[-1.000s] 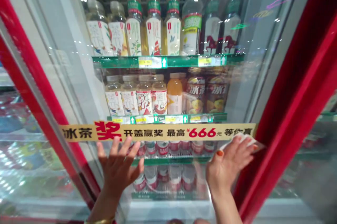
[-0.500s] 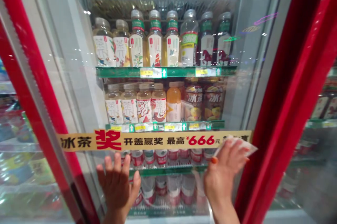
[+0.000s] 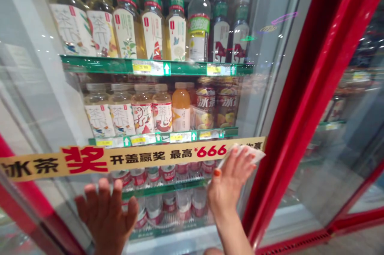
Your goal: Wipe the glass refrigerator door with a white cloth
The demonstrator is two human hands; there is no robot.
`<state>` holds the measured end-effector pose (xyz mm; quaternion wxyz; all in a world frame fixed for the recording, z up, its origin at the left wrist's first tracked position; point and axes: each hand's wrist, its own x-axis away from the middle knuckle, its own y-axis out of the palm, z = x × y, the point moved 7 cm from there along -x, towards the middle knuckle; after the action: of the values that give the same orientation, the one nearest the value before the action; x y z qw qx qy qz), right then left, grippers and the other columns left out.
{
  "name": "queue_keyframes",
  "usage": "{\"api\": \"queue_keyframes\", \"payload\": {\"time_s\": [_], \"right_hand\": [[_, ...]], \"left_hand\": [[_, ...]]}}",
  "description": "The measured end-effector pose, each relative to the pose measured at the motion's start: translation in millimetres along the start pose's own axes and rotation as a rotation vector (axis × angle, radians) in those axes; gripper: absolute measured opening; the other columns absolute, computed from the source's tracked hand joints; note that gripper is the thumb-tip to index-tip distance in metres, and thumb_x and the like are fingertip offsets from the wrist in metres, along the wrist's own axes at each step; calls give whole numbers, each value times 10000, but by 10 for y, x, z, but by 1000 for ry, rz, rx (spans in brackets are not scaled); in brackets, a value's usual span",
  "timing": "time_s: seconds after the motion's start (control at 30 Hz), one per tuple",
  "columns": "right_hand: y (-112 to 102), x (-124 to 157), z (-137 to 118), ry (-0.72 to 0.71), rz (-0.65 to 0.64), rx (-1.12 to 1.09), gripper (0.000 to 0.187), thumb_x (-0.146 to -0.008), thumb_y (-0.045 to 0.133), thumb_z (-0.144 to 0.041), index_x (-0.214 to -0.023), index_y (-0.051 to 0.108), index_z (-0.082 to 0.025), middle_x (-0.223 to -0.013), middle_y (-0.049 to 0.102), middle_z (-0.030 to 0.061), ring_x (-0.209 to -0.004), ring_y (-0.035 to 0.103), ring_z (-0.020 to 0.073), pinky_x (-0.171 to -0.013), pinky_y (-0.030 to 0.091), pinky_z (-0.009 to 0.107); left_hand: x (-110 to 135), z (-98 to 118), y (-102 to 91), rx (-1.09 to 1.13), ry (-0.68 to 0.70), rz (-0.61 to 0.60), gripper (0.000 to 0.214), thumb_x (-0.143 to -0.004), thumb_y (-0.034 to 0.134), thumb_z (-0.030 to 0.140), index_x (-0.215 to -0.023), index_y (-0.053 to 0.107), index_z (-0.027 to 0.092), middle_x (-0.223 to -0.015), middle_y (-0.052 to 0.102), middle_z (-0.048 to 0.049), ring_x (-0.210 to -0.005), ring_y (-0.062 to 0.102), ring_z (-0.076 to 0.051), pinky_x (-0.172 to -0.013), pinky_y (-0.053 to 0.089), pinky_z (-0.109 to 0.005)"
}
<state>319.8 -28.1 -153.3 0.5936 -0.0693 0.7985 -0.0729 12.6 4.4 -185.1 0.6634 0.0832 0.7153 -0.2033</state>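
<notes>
- left hand (image 3: pixel 105 217) low on the glass cooler door (image 3: pixel 45 99), near its left edge, fingers spread wide, pads flat on the smooth pane
- right hand (image 3: pixel 229 187) higher up, near the door's right edge, orange nail polish, fingers lying flat and only slightly apart, pressing on a white wipe (image 3: pixel 244 154), no pinch
- white wipe thin, soft-looking and a little creased, flat on the glass just beside the glossy red door frame (image 3: pixel 300 87), at the right end of the yellow promo strip (image 3: pixel 132 159)
- hands well apart, long strip running across the pane above both
- behind the glass, top row: plastic tea bottles (image 3: pixel 126 19) with ridged shoulders, matte-looking white labels, green neck bands, all upright
- next row: rounded bottles, one orange drink bottle (image 3: pixel 181 107), dark shiny iced tea bottles (image 3: pixel 226 101)
- green shelf edge (image 3: pixel 120 67) lined with yellow price tags
- lower down, red-banded bottles (image 3: pixel 168 203) behind the hands, blurry through the glare
</notes>
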Motion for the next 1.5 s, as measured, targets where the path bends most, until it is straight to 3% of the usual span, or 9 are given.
{"api": "queue_keyframes", "payload": {"time_s": [0.17,0.43,0.6,0.7,0.9,1.0,1.17,1.37,1.5], "right_hand": [[33,594,-976,-568,-51,-28,532,-1003,482,-693,-1456,720,-547,-1676,536,-223,-1773,121,285,-1474,27,557],[-22,8,141,-5,-41,-20,786,-1122,328,-353,-1812,-25,-226,-1898,-25,142,-1760,-68,409,-1311,166,894],[-9,187,-901,-485,-85,-30,666,-1085,405,-663,-1710,463,-439,-1826,343,-126,-1780,52,292,-1456,4,604],[-41,601,-836,-641,-108,-13,525,-1034,478,-726,-1511,650,-592,-1725,433,-273,-1775,85,216,-1476,14,491],[-76,-139,241,-64,-36,12,805,-1113,375,-349,-1812,-13,-252,-1894,-27,106,-1764,-55,370,-1342,170,843],[-53,-346,-200,-114,10,-9,780,-1121,374,-449,-1819,95,-241,-1895,127,121,-1768,-19,393,-1346,143,845],[17,477,-832,-579,-69,0,539,-1004,523,-711,-1494,686,-556,-1719,479,-226,-1778,76,294,-1467,-16,580],[-44,53,220,-85,-19,-1,821,-1100,383,-375,-1818,13,-227,-1892,-27,93,-1768,-78,352,-1342,25,861],[-21,-326,-284,-123,11,-66,791,-1130,326,-469,-1819,45,-201,-1902,75,130,-1772,-54,372,-1371,165,797]], "left_hand": [[2,-11,-9,18,-3,-29,1095,-797,585,346,-1805,159,394,-1891,79,71,-1766,5,-225,-1430,0,-481],[-12,19,-15,-6,8,0,1063,-829,584,331,-1808,169,363,-1897,86,64,-1773,13,-199,-1431,2,-449],[-4,-9,-9,19,19,-8,1065,-829,592,335,-1807,173,363,-1900,98,48,-1771,10,-212,-1433,-12,-453],[41,-40,2,13,18,-3,1073,-819,619,330,-1802,191,369,-1899,135,26,-1773,34,-244,-1431,7,-500],[139,-102,48,7,-39,-3,1089,-790,619,327,-1789,200,431,-1890,169,43,-1773,52,-283,-1423,20,-577],[143,-132,63,16,-63,-13,1065,-797,602,349,-1786,218,438,-1886,177,66,-1774,60,-299,-1427,10,-572],[120,-131,66,5,-55,-23,1062,-796,601,357,-1784,222,442,-1890,159,60,-1772,95,-353,-1427,27,-621],[59,-24,21,-46,11,2,1049,-836,624,299,-1803,218,335,-1898,147,-1,-1779,83,-298,-1462,28,-546],[26,-20,13,-60,40,-7,1031,-860,630,289,-1805,217,308,-1897,154,-15,-1781,95,-291,-1476,32,-531]]}}
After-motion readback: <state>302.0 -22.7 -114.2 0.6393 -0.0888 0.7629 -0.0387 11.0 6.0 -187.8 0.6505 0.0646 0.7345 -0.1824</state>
